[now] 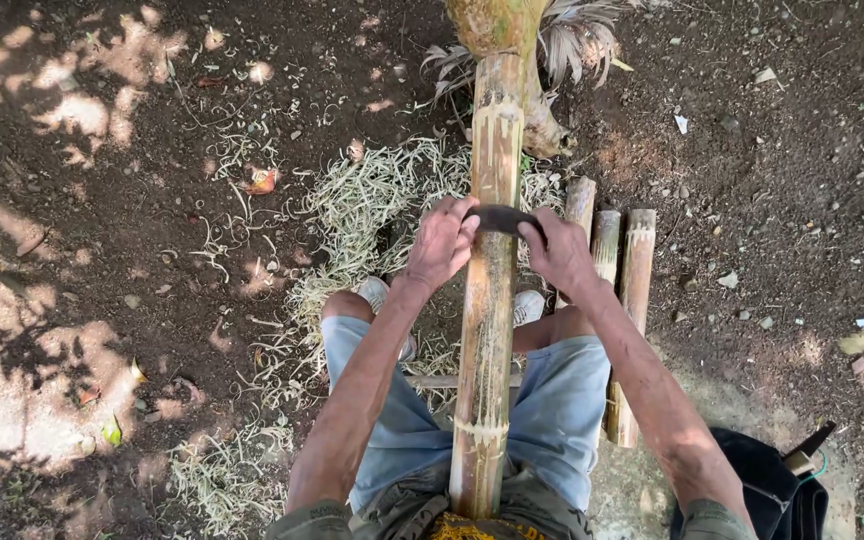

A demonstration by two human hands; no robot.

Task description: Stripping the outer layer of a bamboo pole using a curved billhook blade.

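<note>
Lap, bottom centre: You sit in pale blue shorts [562,400], and the near end of the bamboo pole [487,330] rests against your waist between your knees.
Bag, bottom right: A dark bag [767,485] lies just beside your right arm with a tool handle sticking out of it.
Pole, centre of frame: It runs from your lap straight up the frame, tilted away from you, its far end against a stump [500,25] at the top edge.
Left hand [442,243]: Closed around the left end of the curved blade [502,218], just left of the pole.
Right hand [557,250]: Closed around the right end of the same blade, just right of the pole. Your hands are apart, with the pole between them.
Blade: It lies crosswise on the pole, touching its upper face, at mid-frame.
Progress, as judged: Pale scraped streaks show along much of the pole, both below and above the blade; green-brown skin remains in strips, so the scraping looks partly done.
Shavings [372,200]: A thick spread of pale curls lies on the soil [102,250] left of the pole and around your feet.
Cut lengths, right of centre: Three shorter bamboo pieces [637,270] lie side by side just right of the pole.
</note>
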